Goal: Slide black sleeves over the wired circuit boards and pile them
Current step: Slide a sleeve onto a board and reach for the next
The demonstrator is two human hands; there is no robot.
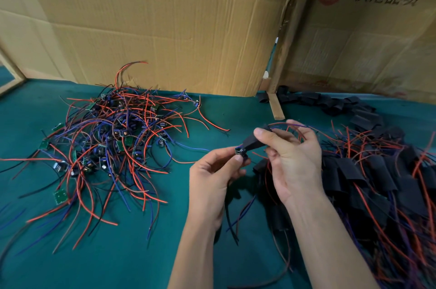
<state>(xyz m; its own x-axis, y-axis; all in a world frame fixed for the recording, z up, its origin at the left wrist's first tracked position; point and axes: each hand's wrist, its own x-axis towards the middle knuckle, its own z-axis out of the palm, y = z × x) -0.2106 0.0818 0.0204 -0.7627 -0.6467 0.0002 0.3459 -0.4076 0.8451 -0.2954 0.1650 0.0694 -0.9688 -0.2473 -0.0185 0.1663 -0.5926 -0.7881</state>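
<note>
My left hand pinches a small circuit board by its end, with its dark wires hanging below. My right hand holds a black sleeve between thumb and fingers, and the sleeve's lower end sits at the board. Red and purple wires come out of the sleeve's far end past my right fingers. A tangled heap of bare wired boards lies to the left. A pile of sleeved boards lies to the right.
Green cloth covers the table. Loose empty black sleeves lie at the back right. Cardboard sheets and a wooden post stand along the back. A wooden strip lies by the post.
</note>
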